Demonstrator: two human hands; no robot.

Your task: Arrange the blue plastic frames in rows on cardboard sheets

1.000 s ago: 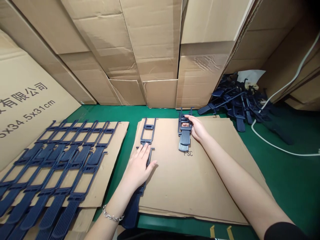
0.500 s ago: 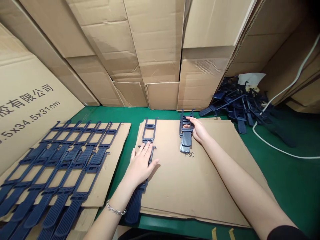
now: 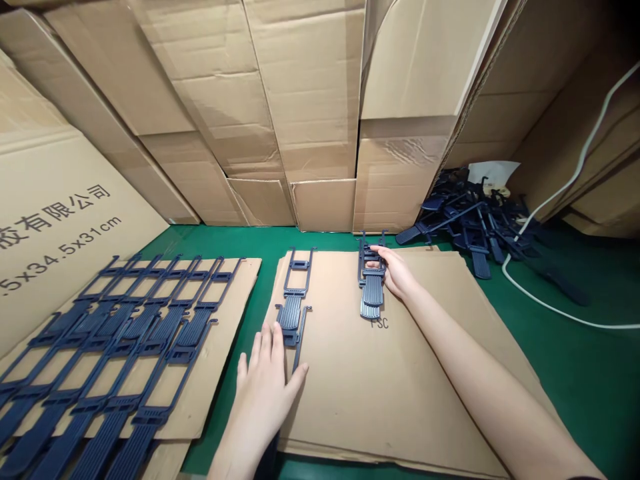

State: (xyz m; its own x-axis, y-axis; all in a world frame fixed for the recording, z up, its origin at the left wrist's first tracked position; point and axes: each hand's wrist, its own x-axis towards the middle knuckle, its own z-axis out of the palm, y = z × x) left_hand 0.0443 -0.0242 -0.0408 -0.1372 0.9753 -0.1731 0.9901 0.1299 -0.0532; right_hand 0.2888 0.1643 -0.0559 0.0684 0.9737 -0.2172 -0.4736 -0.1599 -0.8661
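Observation:
My left hand (image 3: 267,380) lies flat with fingers stretched on the near left of a cardboard sheet (image 3: 390,373), over the lower end of a dark blue plastic strip (image 3: 295,297) laid lengthwise on the sheet. My right hand (image 3: 395,270) reaches to the sheet's far edge and grips a small stack of the same blue strips (image 3: 371,277). To the left, several blue strips (image 3: 125,353) lie in overlapping rows on another cardboard sheet (image 3: 220,373).
A loose heap of blue plastic parts (image 3: 475,217) lies on the green floor (image 3: 575,360) at the back right, beside a white cable (image 3: 540,303). Flattened cartons (image 3: 310,100) lean against the back; a printed carton (image 3: 55,227) stands at the left.
My left hand has slid back toward me along the strip, uncovering its ribbed middle. My right hand keeps its grip on the stack. The view has tilted down a little.

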